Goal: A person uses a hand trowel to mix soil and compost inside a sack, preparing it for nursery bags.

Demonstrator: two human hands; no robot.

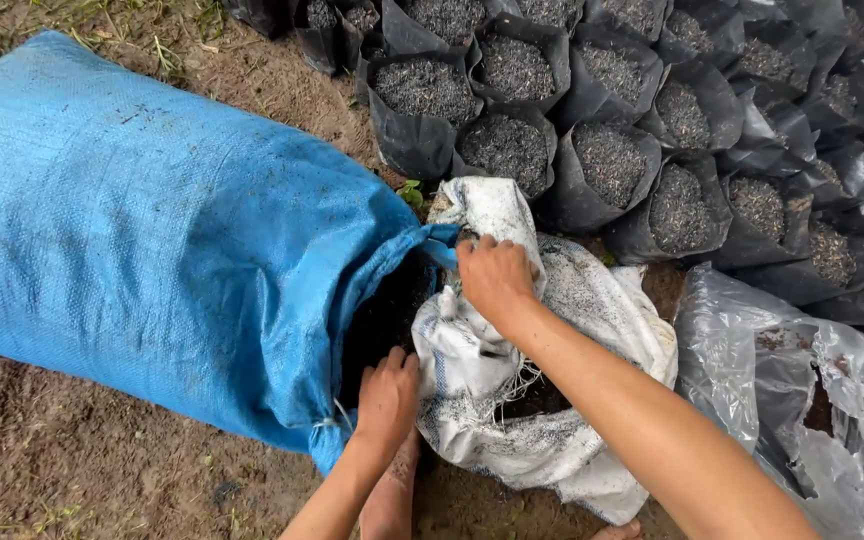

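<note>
A big blue woven sack (142, 240) lies on its side on the dirt, its mouth facing right with dark soil inside. My left hand (387, 395) rests at the lower edge of that mouth, fingers curled on the rim. My right hand (495, 278) grips the top edge of a crumpled white woven sack (562, 400) lying right against the blue sack's opening. The white sack is dusted with dark soil.
Several black plastic grow bags (512, 150) filled with dark soil stand in rows at the top right. A flattened grey-black plastic sheet or bag (802, 380) lies at the right. Bare brown dirt (72, 460) with sparse grass surrounds everything. My foot shows at the bottom.
</note>
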